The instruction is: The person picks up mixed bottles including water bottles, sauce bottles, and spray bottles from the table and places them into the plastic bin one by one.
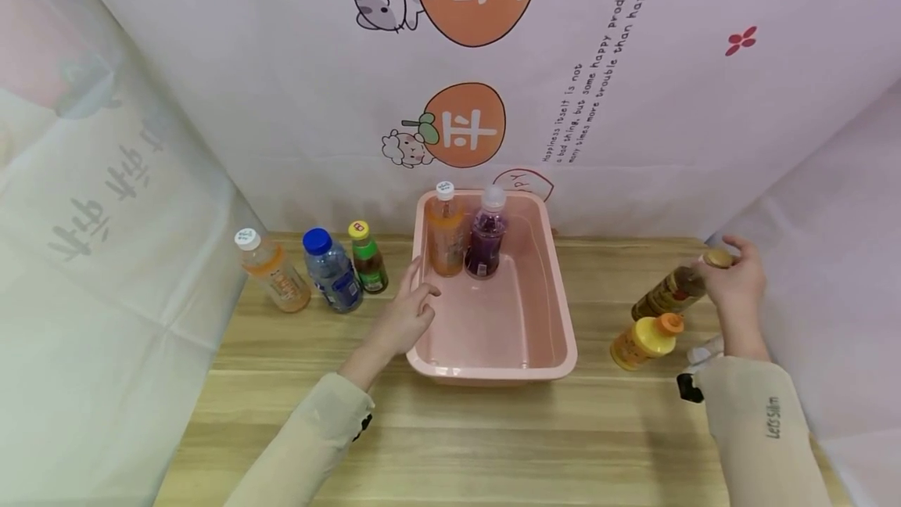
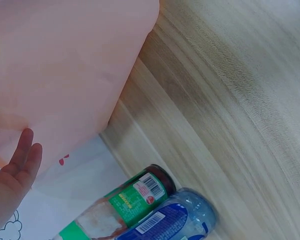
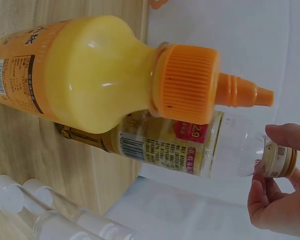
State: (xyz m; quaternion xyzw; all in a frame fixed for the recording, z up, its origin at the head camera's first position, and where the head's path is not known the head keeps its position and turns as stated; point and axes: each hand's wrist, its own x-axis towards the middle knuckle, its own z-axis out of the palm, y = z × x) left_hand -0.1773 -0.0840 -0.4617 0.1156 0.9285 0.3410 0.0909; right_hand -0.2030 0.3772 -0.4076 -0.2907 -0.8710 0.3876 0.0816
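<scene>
My right hand (image 1: 735,280) pinches the gold cap of a clear bottle (image 3: 165,145) with a brown-and-gold label, thumb on one side and fingers on the other. Close beside that bottle stands a yellow squeeze bottle (image 1: 642,341) with an orange nozzle cap. On the left rim of a pink plastic basin (image 1: 565,319) rests my left hand (image 1: 408,315). Its two visible fingers in the left wrist view look straight, beside the basin's outer wall. Inside the basin, an orange drink bottle (image 1: 446,237) and a purple drink bottle (image 1: 486,239) stand at the far left.
Left of the basin stand a white-capped orange drink bottle (image 1: 278,276), a blue-capped bottle (image 1: 332,272) and a small green-labelled bottle (image 1: 369,260). Clear-and-white containers (image 3: 55,210) are near the right hand. Printed cloth (image 1: 317,116) hangs behind the wooden table (image 1: 493,444).
</scene>
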